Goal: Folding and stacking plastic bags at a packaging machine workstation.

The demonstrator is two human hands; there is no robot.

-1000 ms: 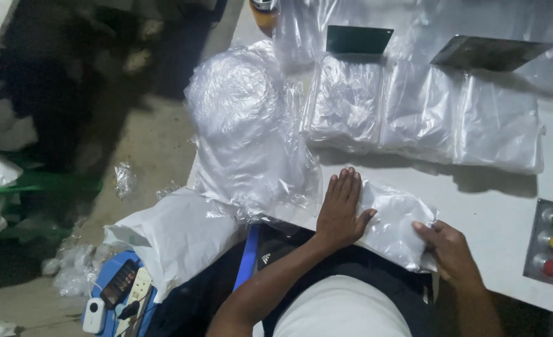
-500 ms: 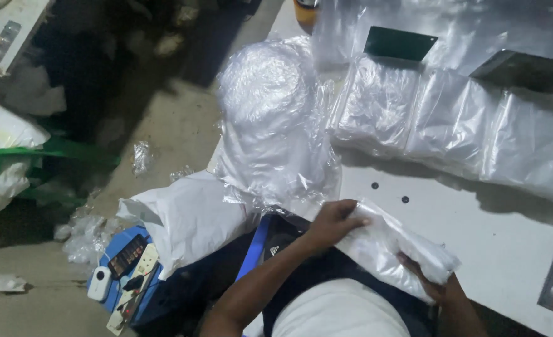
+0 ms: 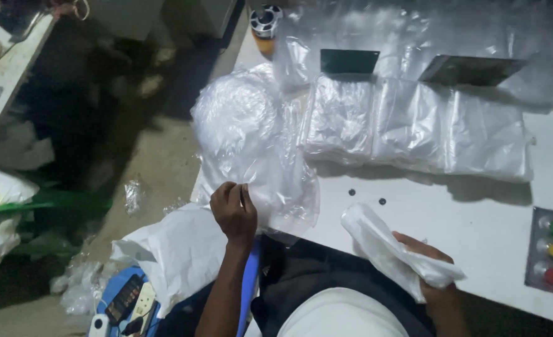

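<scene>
on the white table (image 3: 476, 218): stacks of clear plastic bags lie in a row, and a loose heap of clear bags hangs over its left edge.
row of bag stacks (image 3: 414, 125): far side of the table, well apart from both hands; two dark flat plates (image 3: 350, 61) stand at its top edge.
loose heap of clear bags (image 3: 251, 143): its near edge meets the left hand.
folded white bundle (image 3: 395, 249): held in the right hand, one end sticking up and to the left over the table.
left hand (image 3: 234, 211): fingertips pinched on the thin edge of the heap.
right hand (image 3: 429, 271): closed around the bundle, mostly hidden under it.
button panel (image 3: 550, 251): green, yellow, red, right of the right hand.
hard to make out: how many bags the bundle holds.
</scene>
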